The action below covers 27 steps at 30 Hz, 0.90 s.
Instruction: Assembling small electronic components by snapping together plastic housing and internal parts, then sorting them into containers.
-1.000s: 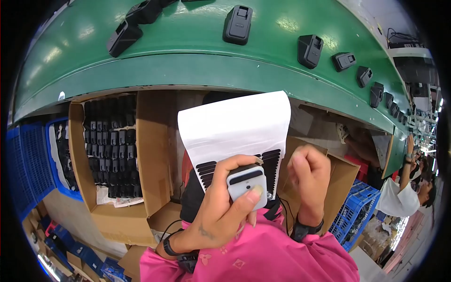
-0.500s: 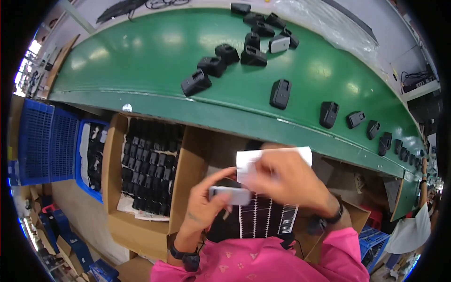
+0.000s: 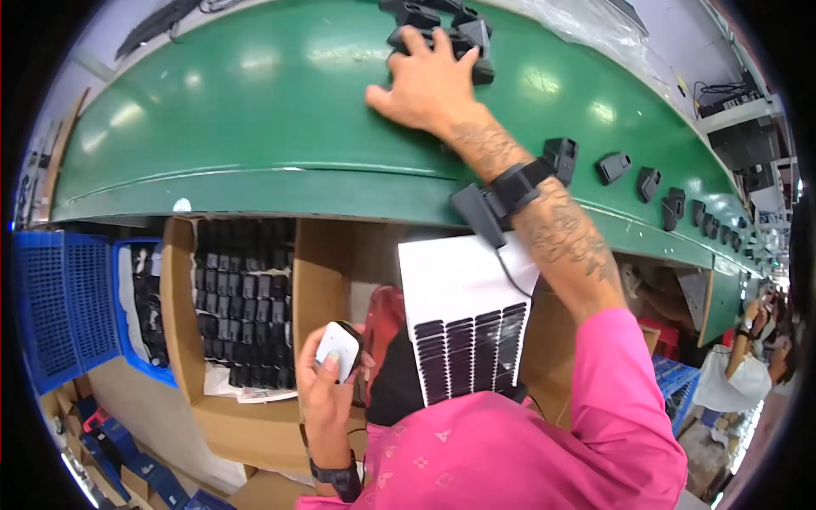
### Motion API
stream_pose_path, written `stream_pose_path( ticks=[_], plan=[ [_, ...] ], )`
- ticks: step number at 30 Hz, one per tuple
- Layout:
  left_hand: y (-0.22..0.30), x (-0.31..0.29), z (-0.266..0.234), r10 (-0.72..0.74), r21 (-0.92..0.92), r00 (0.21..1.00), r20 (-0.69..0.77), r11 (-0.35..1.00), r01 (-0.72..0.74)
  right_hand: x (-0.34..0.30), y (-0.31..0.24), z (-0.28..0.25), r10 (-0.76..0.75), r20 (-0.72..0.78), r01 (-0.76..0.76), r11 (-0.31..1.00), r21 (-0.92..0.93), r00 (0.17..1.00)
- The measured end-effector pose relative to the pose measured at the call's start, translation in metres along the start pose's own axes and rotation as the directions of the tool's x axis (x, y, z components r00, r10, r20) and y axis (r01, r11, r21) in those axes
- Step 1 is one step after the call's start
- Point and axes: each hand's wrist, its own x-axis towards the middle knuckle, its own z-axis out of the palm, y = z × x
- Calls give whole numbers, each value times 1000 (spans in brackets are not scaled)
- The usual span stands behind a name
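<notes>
My left hand (image 3: 325, 374) is closed around a small white-and-black rectangular device (image 3: 339, 350), its white face turned up under my thumb. My right arm stretches out over the green table. At its end my right hand (image 3: 427, 83) has its fingers spread over a cluster of black wedge-shaped plastic units (image 3: 480, 71), and its fingertips reach the nearest ones. Whether it grips any of them does not show. Across my lap lies a white sheet (image 3: 463, 270) with columns of black strip-like stickers on its lower part.
A cardboard box (image 3: 177, 293) holds rows of black units, left of my lap. Beside it stand a blue tray (image 3: 127, 314) and a blue crate (image 3: 59, 297). More black units (image 3: 614, 167) line the green table (image 3: 280, 119) to the right. Another person's arm (image 3: 741, 340) shows at far right.
My right hand has left the white sheet and reached up to the cluster on the table. My left hand has moved left and lower, with the white device turned more upright. Several units stand differently in view.
</notes>
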Motion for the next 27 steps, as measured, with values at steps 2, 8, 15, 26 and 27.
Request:
stream_pose_path(
  ticks=[2, 8, 15, 26, 27],
  plan=[
    [-8, 4, -2, 43, 0, 999, 7, 999, -43, -7, 27, 5, -19, -3, 19, 998, -62, 1000],
    [-17, 10, 7, -51, -125, 966, 252, 989, 85, -44, 128, -13, 0, 71, 19, 963, -270, 997],
    [-22, 11, 10, -52, -73, 970, 236, 995, 71, -152, 55, -102, -227, -198, 250, 963, 103, 954],
    [-45, 18, 17, -33, -93, 962, 273, 994, 60, -300, -64, -72, 46, 48, -61, 921, 385, 998],
    [-48, 18, 16, -42, -79, 968, 247, 995, 63, -300, -63, -73, 75, 52, -89, 903, 421, 996]
  ],
)
